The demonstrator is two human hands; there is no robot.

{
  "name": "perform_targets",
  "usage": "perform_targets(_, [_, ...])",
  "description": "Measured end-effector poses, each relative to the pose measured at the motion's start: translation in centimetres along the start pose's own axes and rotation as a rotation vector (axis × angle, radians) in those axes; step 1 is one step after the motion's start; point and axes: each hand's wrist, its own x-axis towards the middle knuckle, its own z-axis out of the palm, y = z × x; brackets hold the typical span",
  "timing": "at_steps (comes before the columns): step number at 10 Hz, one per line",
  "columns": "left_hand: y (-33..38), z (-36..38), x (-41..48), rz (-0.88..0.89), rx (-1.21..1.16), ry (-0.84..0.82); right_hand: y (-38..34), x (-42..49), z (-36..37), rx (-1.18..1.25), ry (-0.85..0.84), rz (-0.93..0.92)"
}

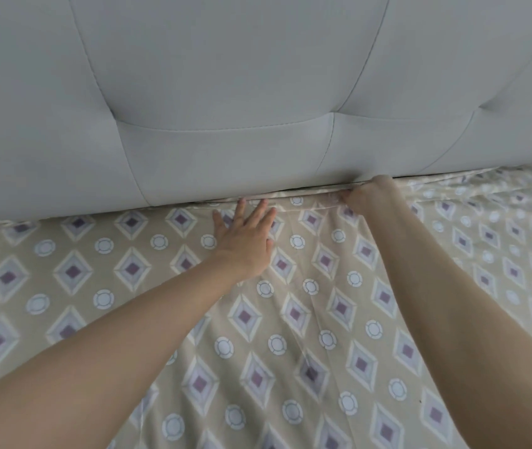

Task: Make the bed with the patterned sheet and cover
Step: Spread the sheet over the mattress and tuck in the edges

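Sheet (290, 319) is spread; right hand (366, 196) pinches its edge at the headboard (225, 92), left hand (246, 236) presses flat, fingers spread; cover unseen

Bed with grey padded headboard (225, 76) across upper frame; beige diamond-patterned sheet (290, 335) spread below, wrinkled centre.
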Motion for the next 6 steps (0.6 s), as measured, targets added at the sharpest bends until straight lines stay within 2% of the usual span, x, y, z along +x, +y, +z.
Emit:
perform_targets(1, [0.3, 0.0, 1.0, -0.039, 0.031, 0.042, 1.0, -1.0, 0.3, -1.200, -0.085, -0.556])
perform_targets(2, [0.4, -0.1, 2.1, -0.048, 0.023, 0.091, -0.1, 1.4, 0.9, -1.120, -0.048, -0.340])
perform_targets(3, [0.5, -0.3, 2.6, -0.070, 0.023, 0.106, -0.7, 1.8, -0.3, -1.194, -0.144, -0.339])
perform_targets(4, [0.5, 0.0, 2.7, -0.075, 0.022, 0.128, -0.9, 2.3, -0.9, -1.114, -0.301, -0.283])
perform_targets(5, [0.6, -0.2, 2.8, -0.083, 0.023, 0.127, -0.9, 2.9, -0.8, -1.282, -0.356, -0.383])
perform_targets(6, [0.7, -0.3, 2.8, -0.087, 0.061, 0.118, -1.6, 3.2, -0.9, -1.959, -0.306, -0.706])
